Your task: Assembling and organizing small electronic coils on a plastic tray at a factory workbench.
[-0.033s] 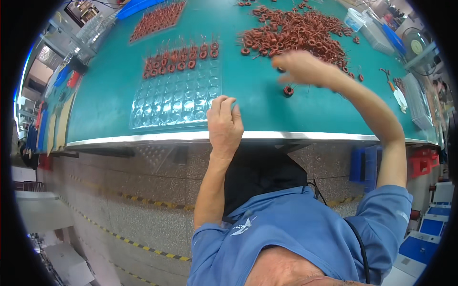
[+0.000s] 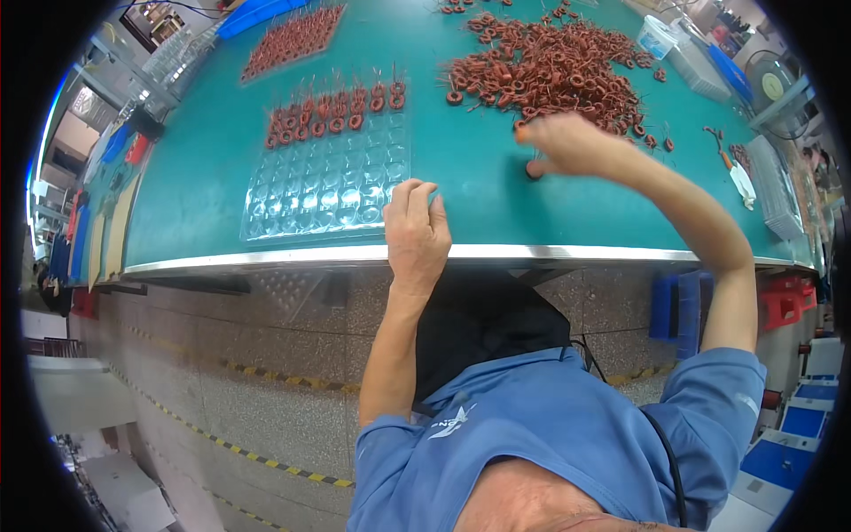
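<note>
My left hand [image 2: 415,229] rests at the near right corner of a clear plastic tray [image 2: 319,191], its fingers slightly bent and holding nothing visible. The tray has rows of round pockets; red-brown wire-wound ring coils [image 2: 332,115] with upright leads fill its far rows. My right hand [image 2: 572,146], a little blurred, hovers at the near side of a big heap of similar coils [image 2: 550,66]. An orange cover [image 2: 521,134] sits on one fingertip. Finger and thumb are apart, the thumb by a single coil [image 2: 534,168] that it partly hides.
A second tray full of coils [image 2: 292,40] lies at the far left, near a blue bin [image 2: 257,13]. At the right are a white tub [image 2: 658,37], an orange-handled tool [image 2: 727,160] and stacked clear trays [image 2: 776,191]. A metal strip [image 2: 567,253] edges the green table.
My right hand has moved slightly nearer to me, its thumb now partly covering the single coil. My left hand and the tray stay in place.
</note>
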`<action>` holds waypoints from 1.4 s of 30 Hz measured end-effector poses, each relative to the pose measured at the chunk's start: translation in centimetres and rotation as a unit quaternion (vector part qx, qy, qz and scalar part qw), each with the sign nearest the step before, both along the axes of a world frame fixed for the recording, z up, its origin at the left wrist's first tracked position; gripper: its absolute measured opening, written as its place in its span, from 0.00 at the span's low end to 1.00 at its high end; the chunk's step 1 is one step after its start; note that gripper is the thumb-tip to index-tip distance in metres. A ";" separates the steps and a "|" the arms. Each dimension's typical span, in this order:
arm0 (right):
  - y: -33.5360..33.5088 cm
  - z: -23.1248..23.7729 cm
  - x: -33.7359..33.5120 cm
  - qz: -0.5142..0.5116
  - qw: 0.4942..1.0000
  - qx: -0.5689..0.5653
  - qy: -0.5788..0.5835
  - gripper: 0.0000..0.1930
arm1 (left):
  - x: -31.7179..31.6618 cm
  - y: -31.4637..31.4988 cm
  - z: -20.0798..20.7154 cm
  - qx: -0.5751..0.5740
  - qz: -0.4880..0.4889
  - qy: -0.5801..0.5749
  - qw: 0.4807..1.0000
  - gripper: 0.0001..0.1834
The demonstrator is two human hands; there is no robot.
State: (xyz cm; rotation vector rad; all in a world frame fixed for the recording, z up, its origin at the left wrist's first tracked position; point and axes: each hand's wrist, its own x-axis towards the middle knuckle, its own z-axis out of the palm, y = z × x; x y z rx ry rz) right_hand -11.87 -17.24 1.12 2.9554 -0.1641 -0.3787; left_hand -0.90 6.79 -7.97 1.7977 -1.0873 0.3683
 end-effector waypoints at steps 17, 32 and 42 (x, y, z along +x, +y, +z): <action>7.0 -0.9 -6.1 0.164 0.890 0.064 -0.421 0.21 | -4.3 -4.7 2.4 -0.060 -0.385 0.644 0.659 0.14; 8.1 -1.7 -7.8 -0.201 0.747 0.543 -0.328 0.12 | -6.8 -2.4 3.6 -0.019 -0.372 0.476 0.797 0.12; 9.5 -1.2 -7.1 0.126 0.794 0.081 -0.589 0.07 | -6.9 -3.3 4.1 -0.059 -0.183 0.183 0.964 0.15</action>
